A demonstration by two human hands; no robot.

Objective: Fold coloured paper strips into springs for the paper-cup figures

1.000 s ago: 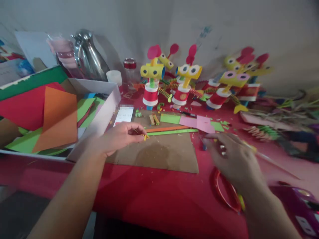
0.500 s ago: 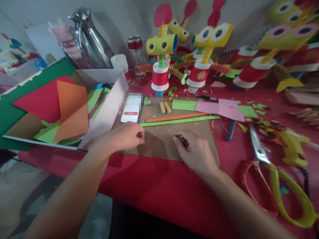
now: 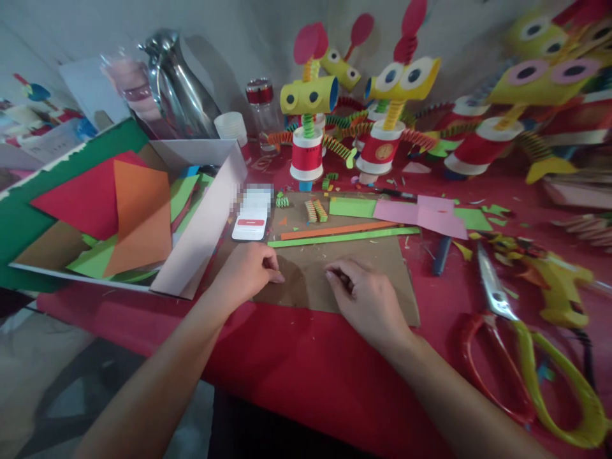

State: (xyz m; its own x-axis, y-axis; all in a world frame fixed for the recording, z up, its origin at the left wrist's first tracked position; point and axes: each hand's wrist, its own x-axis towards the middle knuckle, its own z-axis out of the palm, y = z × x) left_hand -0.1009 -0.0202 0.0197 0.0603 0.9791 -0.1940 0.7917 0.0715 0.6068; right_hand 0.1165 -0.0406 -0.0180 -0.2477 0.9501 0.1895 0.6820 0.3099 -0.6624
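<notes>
My left hand [image 3: 251,271] is over the left part of a brown cardboard sheet [image 3: 296,287], its fingers curled and the thumb apart from them, with nothing visible between. Over the sheet's right part is my right hand [image 3: 366,293]. Its fingers are bent in, thumb tip close to the index finger; whatever may lie inside is hidden. Beyond both hands lie an orange paper strip [image 3: 335,231] and a light green paper strip [image 3: 344,238], side by side. Two small folded paper springs [image 3: 315,211] sit behind these strips. A phone [image 3: 252,220] lies just past my left hand.
An open box [image 3: 220,210] of coloured paper stands left. Large scissors [image 3: 497,303], a glue gun [image 3: 561,290] and a blue-handled tool [image 3: 442,255] lie right. Paper-cup figures [image 3: 306,153], a steel jug [image 3: 184,89] and a glass jar [image 3: 265,118] line the back.
The thumb of my left hand has moved away from its fingers. My right hand has shifted slightly left. The whole view has moved a little; the paper strips lie as before.
</notes>
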